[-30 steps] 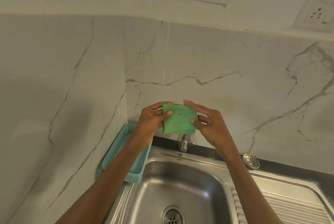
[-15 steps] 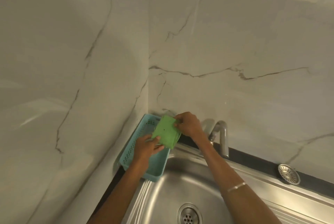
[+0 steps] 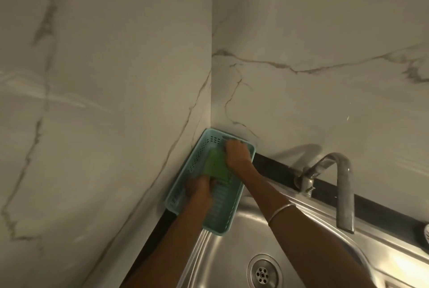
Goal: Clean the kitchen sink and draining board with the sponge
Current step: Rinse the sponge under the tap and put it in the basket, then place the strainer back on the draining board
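We see both hands down inside the teal basket, which sits in the wall corner at the sink's left rim. The green sponge lies in the basket, between the hands. Left hand is blurred, at the sponge's near edge, fingers apparently on it; we cannot tell whether its grip is pinching or spread. Right hand rests at the sponge's far side, fingers curled downward, fingertips hidden; grip on the sponge not confirmable. A thin bangle circles the right forearm. Curved tap stands right of the basket; drain below.
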